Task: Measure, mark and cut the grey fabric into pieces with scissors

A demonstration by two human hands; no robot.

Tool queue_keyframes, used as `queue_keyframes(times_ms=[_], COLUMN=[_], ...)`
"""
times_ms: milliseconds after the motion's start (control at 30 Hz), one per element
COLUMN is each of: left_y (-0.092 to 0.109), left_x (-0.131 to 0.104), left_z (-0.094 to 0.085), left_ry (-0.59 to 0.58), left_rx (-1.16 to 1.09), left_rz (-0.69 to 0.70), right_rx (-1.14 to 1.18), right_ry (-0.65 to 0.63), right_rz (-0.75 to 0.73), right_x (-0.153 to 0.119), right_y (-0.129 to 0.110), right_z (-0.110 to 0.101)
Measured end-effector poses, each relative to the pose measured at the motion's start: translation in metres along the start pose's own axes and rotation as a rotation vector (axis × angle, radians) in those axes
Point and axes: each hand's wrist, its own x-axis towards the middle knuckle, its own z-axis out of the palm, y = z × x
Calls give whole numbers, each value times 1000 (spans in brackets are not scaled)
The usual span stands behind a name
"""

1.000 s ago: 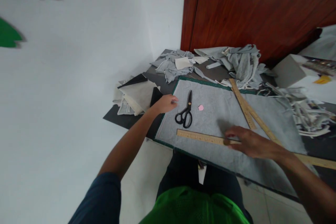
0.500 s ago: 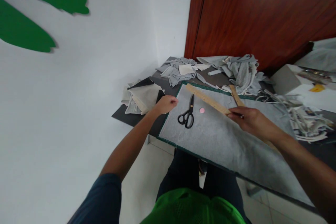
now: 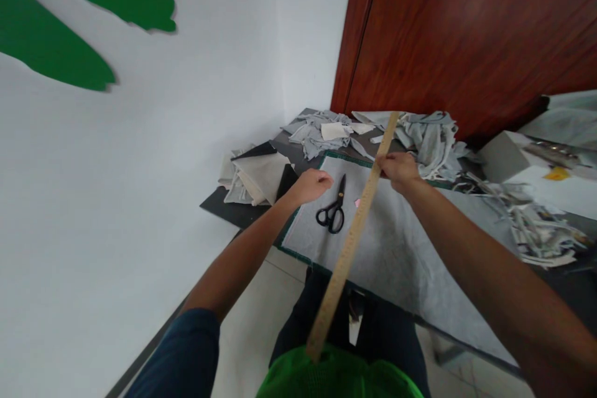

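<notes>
We look down at a dark table (image 3: 226,208) from a person's head; clock directions run from the black scissors (image 3: 336,214), with 12 pointing away from the wearer.

Our right hand (image 3: 397,168), at 2 o'clock, has its fingers closed on a long, pale wooden ruler (image 3: 357,230), gripping it toward its far end. The ruler slants from that end at 1 o'clock down to its near end at 6, which overlaps a green garment (image 3: 336,379) in our view. Midway it partly covers a small pink piece (image 3: 357,203) at 3 o'clock.

Our left hand (image 3: 313,186) is just beside the scissors at 10 o'clock, fingers bent loosely; we cannot tell whether they are fully closed or touching the cloth below. That grey cloth (image 3: 392,242) lies under the scissors, over a green mat (image 3: 295,254) whose edge shows.

Around it we see folded pale and black fabric (image 3: 261,174) near 10 o'clock, grey scraps (image 3: 313,135) at 12, a heap of grey cloth strips (image 3: 433,137) at 2, and tangled white strips (image 3: 543,236) at 3. A reddish wooden panel (image 3: 466,31) stands beyond, toward 1.
</notes>
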Motion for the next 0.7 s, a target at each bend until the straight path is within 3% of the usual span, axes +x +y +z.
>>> queue_keyframes(times_ms=[67,167,333,500,700], left_y=[-6,-18,-42,-54,-56], left_x=[1,2,-1,-10,-19], left_z=[3,10,20,19,16], left_ry=[-19,-62,-90,-126,-191], left_rx=[15,-40,-277,-507,-531], left_rz=[-6,-18,-167,-269,-300], right_rx=[163,280,383,412,340], right_ry=[-24,-79,-113,-226,-255], right_rz=[160,281,357,336,345], right_x=[-18,-47,-72,-80,-87], right_y=[5,9,9,14,19], right_z=[24,58,95,112,117])
